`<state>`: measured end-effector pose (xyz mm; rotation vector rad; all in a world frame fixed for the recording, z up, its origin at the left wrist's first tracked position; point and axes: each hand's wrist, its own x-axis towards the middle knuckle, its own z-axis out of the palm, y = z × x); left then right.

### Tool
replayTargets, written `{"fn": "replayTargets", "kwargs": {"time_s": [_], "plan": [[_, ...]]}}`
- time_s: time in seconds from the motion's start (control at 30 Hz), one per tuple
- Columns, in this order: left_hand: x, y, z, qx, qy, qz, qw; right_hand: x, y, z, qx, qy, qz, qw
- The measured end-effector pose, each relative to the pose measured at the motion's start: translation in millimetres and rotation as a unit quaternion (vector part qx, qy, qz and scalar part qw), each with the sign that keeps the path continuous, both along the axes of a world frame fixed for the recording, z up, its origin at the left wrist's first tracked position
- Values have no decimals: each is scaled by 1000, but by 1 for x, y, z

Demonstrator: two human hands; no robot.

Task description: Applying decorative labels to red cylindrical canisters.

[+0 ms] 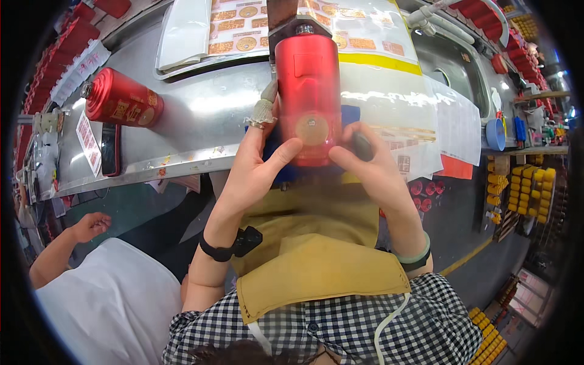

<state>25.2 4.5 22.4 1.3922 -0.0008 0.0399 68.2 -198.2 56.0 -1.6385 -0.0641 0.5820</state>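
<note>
A glossy red bottle (308,79) lies in front of me, its narrow dark neck pointing away. Near its closer end is a round gold decal (312,129). My left hand (261,152) is wrapped along the bottle's left side, thumb pressed beside the decal; a whitish covering wraps one or more of its fingers. On the right side, my right hand (368,158) has its thumb against the bottle's lower edge. Its curled fingers hold a dark grey rounded piece (362,146), whose kind I cannot make out. Blue material (351,114) shows beneath the bottle.
A second red bottle (125,99) and a phone (111,149) lie on the metal bench (201,115) at left. Beyond are decal sheets (371,30). Papers (456,121), a sink (450,61) and a blue bowl (495,134) are right. A co-worker's hand (91,226) is at lower left.
</note>
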Motion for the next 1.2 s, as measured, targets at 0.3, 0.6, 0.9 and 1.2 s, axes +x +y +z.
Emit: {"fn": "replayTargets", "kwargs": {"time_s": [0.3, 0.6, 0.9, 1.2], "plan": [[-5, -8, -5, 39, -41, 55, 997, 0, -6, 2, 23, 21, 3, 1000], [-26, -25, -1, 591, -260, 122, 754, -27, -17, -5, 167, 47, -117, 978], [-40, -35, -17, 520, -214, 246, 789, -51, 9, 10, 5, -166, -132, 977], [-40, -32, -21, 429, -199, 303, 827, -44, -25, -5, -31, -142, -156, 977]]}}
